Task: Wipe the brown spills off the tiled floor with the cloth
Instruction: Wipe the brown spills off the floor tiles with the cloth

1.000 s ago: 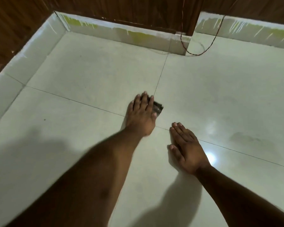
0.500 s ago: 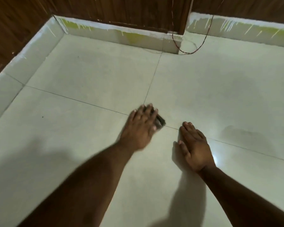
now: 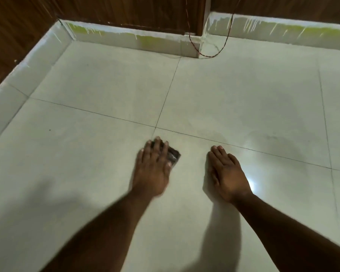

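Item, far left: white skirting (image 3: 33, 61) along a wood-panelled wall, meeting a second run at the corner; the floor between it and the hands is open, so a leftward sweep has room before it would strike this edge. Item: tiled floor (image 3: 90, 169), pale and glossy, grout lines crossing just ahead of the hands. Item: left hand (image 3: 153, 171), fingers straight and spread, pressing flat on the cloth (image 3: 174, 156), a small dark wad showing only at the fingertips and thumb side. Risk: being pinned rather than gripped, it could slip from under the palm on a fast stroke. Item: right hand (image 3: 227, 173), flat on the tile, fingers together, holding nothing, near the cloth but apart. Risk: the bracing palm may slide on wet gloss. Item, right: faint dark patches (image 3: 271, 142), possibly damp residue rather than spill; glare prevents certainty, and they could be missed. Item, far edge: thin red wire (image 3: 210, 54) looping by the skirting step, well apart.
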